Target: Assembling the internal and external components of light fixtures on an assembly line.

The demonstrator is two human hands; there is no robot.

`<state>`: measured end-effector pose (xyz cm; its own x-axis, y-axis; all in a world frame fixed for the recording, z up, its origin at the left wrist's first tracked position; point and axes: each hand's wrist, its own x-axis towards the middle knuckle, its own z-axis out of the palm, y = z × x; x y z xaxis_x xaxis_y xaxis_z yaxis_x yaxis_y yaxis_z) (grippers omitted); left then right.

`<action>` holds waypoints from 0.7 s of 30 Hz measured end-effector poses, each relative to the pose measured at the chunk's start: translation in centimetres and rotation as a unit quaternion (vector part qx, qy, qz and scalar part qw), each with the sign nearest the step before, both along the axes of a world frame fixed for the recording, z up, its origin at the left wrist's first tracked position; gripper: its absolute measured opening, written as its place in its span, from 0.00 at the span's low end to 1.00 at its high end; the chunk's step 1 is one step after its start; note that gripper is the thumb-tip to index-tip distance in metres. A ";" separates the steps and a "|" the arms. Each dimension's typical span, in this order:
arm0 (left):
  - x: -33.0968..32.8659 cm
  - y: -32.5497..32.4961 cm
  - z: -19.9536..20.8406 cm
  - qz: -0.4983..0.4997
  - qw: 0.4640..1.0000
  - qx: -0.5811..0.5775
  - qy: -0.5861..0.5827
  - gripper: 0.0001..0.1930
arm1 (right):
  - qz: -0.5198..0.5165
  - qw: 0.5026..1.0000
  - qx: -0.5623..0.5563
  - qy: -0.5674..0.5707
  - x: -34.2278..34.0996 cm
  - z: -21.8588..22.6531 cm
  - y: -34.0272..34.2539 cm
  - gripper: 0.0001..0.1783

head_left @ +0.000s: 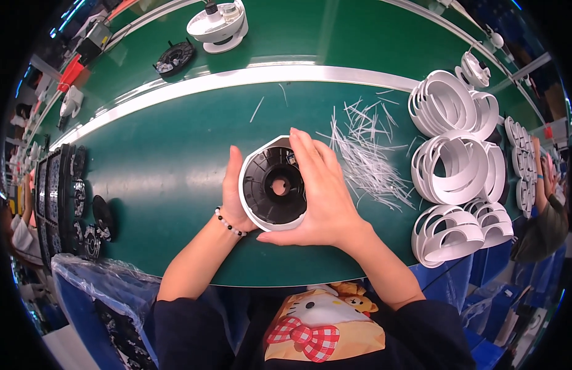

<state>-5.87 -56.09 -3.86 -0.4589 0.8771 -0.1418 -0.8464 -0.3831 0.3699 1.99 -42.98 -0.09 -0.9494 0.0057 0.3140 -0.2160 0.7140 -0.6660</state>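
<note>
Between my two hands, above the green table, is a round white plastic housing [249, 205] with a black funnel-shaped inner part [264, 185]. A round hole shows at the middle of the black part, with skin visible through it. My left hand [234, 200], with a beaded bracelet at the wrist, holds the housing's left side; its thumb points up and its other fingers are hidden behind. Around the right rim wraps my right hand [326, 194], fingers over the top edge and thumb along the bottom.
Thin white strips [372, 163] lie in a pile right of my hands. Stacked white plastic rings [449, 169] line the right side. Black round parts [103, 217] and a black rack [51, 197] stand at left. Beyond a white rail [249, 75] sits a white assembled unit [219, 29].
</note>
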 end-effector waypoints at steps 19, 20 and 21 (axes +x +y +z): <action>0.5 2.4 2.6 0.236 0.968 -0.080 0.031 0.30 | -0.118 0.980 -0.036 0.158 0.4 -2.0 -2.3 0.57; -0.2 2.9 3.4 0.214 0.971 -0.102 0.004 0.28 | -0.107 0.976 -0.035 0.185 0.6 -2.0 -2.5 0.57; -1.8 2.8 2.5 0.162 0.983 -0.079 0.036 0.28 | -0.100 0.973 -0.026 0.206 1.0 -1.7 -2.7 0.57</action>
